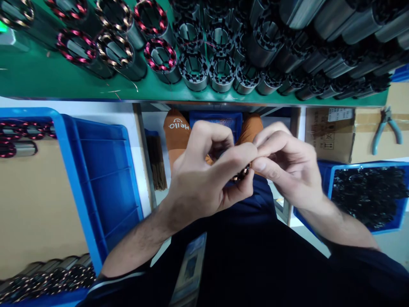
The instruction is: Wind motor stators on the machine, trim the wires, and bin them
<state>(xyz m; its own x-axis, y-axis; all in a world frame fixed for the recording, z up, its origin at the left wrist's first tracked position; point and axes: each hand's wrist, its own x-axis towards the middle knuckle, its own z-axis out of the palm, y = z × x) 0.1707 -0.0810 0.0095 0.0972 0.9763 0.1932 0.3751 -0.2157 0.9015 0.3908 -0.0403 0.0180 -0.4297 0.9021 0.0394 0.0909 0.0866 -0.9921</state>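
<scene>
Near the middle of the view, above my lap, my left hand (211,170) is wrapped round a copper-wound stator (240,174), mostly hidden behind its fingers. Only some copper windings and a dark edge show between finger and thumb. My right hand (281,164) meets it from the right, thumb and forefinger pinched together at the stator's edge, touching the left fingertips. What the right fingers pinch is too small to make out.
A green bench (96,87) across the top bears rows of metal stators (193,70), some wound in red or copper. At left stands a blue crate (108,170) with stators. Pliers (387,128) lie on a cardboard box (367,147); a blue bin (332,170) holds black parts.
</scene>
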